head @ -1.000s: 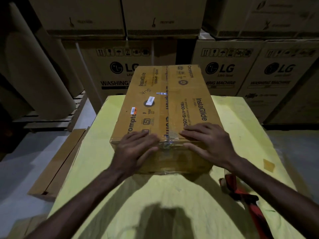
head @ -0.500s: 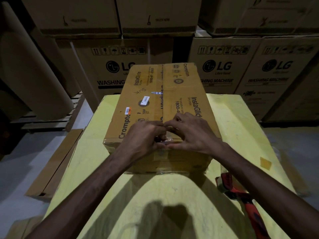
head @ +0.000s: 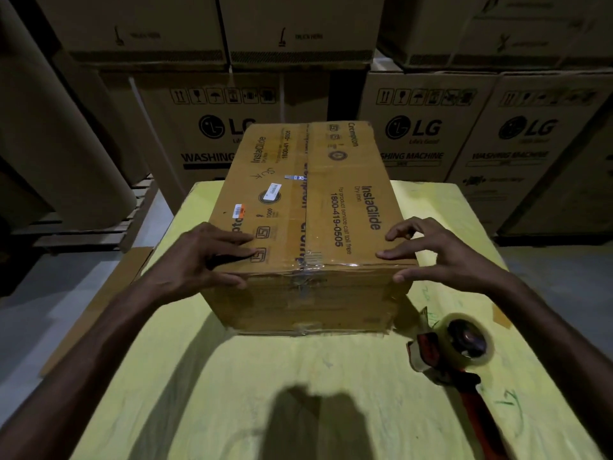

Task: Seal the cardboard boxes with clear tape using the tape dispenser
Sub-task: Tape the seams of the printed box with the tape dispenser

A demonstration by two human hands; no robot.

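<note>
One cardboard box (head: 351, 207) is sitting on the one yellow table (head: 205, 360), running from the middle toward the far edge. Two hands are touching it: the left hand (head: 199, 260) at its near left corner and the right hand (head: 444, 257) at its near right corner. Two stickers are showing on its top: one white sticker (head: 273, 190) and one orange sticker (head: 238, 210). One tape dispenser (head: 441, 363) is lying near the table's right edge, carrying one roll of clear tape (head: 477, 358). Beyond the far edge, three LG cartons (head: 205, 104) are standing in a row, with at least three plain cartons (head: 298, 24) sitting above them. One big brown roll (head: 59, 144) is showing beyond the left edge.
</note>
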